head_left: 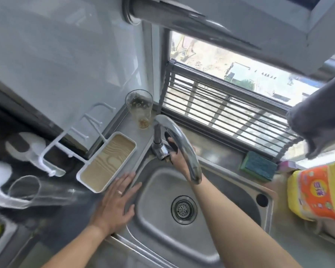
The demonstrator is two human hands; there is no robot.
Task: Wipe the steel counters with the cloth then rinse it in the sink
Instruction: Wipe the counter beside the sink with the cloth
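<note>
Likely tap step before rinse, judging by pose. Right hand (177,158) at tap (179,144) base, behind spout, fingers seemingly round dark handle; grip partly hidden. Left hand (117,203) flat, fingers spread, on worktop (66,219) at sink (211,225) rim, holding nothing. Grey cloth (319,117) apparently hanging upper right, well apart from sink, cut off by frame edge. Next: water on, fetch cloth. No water flow visible.

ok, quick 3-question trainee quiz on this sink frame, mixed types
1. True or false: the left hand lies flat, fingers spread, at the sink edge.
2. The right hand is at: A) the sponge B) the base of the faucet C) the drain
3. Fill in: the grey cloth hangs at the frame's upper ____.

Key: 1 true; 2 B; 3 right.
</note>
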